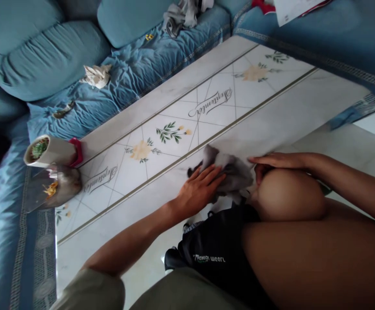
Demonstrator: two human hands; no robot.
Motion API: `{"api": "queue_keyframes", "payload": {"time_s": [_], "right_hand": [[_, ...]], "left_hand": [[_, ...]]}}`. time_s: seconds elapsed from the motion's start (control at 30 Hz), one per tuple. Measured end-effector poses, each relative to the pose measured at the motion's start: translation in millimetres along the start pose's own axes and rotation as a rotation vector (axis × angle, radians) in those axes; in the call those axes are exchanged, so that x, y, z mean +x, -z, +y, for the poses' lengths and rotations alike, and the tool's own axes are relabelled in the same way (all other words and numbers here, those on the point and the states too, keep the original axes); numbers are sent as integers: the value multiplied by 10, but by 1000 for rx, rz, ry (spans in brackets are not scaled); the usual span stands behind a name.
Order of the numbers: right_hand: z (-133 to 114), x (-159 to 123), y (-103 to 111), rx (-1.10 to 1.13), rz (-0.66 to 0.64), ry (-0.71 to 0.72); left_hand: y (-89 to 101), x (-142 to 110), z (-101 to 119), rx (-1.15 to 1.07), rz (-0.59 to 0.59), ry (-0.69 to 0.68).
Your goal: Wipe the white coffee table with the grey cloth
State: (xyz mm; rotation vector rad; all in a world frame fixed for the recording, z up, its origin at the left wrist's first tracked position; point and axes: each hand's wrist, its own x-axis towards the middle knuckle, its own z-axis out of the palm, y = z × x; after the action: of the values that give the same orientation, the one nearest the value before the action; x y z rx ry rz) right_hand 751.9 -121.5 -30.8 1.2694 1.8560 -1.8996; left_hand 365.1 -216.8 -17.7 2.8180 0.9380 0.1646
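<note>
A crumpled grey cloth [235,172] lies at the near edge of the long table [271,116]. My left hand [198,187] rests on the cloth's left part, fingers stretched out and lying flat over it. Over my bare knee, my right hand [273,162] reaches in from the right. Its index finger is extended, with the tip at the cloth's right edge, while another finger bends down beside the knee. Whether that fingertip touches the cloth or only the table, I cannot tell. The cloth's underside is hidden.
At the table's left end stand a potted succulent [50,150] and a see-through container [64,185] with something yellow inside. A blue sofa [135,73] runs along the far side, holding a pale crumpled cloth [97,76] and grey fabric [182,17]. Papers [295,10] lie top right.
</note>
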Motion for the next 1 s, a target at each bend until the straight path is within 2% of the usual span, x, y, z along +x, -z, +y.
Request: {"api": "queue_keyframes", "payload": {"time_s": [0.1, 0.17, 0.2, 0.27, 0.43, 0.5, 0.53, 0.6, 0.73, 0.8, 0.83, 0.9, 1.0], "right_hand": [[-98, -12, -30, 152, -141, -37], [-101, -15, -32, 198, -159, -27], [-89, -14, -31, 213, -167, -29], [-57, -9, -29, 216, -167, -42], [-37, 18, -37, 160, -147, -46], [-50, 24, -49, 156, -133, -36], [-57, 24, -54, 154, -125, -30], [-73, 17, -58, 143, -116, -12], [-90, 2, -49, 122, -131, 7], [-82, 3, -47, 160, -162, 3], [-75, 5, -48, 183, -177, 1], [-60, 9, -54, 215, -188, -17], [-61, 4, -59, 218, -159, -58]], "left_hand": [[111, -718, -98, 24, -10, 50], [134, -920, -119, 30, -17, 93], [121, -896, -119, 28, -16, 107], [62, -599, -123, 16, 1, 127], [-25, 770, -248, -14, 43, 188], [-3, 1043, -267, -15, 37, 195], [8, 1046, -258, -13, 36, 187], [17, 791, -218, -4, 42, 160], [24, -191, -183, 34, 45, 133], [32, -463, -200, 49, 34, 135], [31, -469, -213, 51, 30, 139], [18, -214, -258, 44, 30, 157], [1, 575, -393, 26, 65, 221]]}}
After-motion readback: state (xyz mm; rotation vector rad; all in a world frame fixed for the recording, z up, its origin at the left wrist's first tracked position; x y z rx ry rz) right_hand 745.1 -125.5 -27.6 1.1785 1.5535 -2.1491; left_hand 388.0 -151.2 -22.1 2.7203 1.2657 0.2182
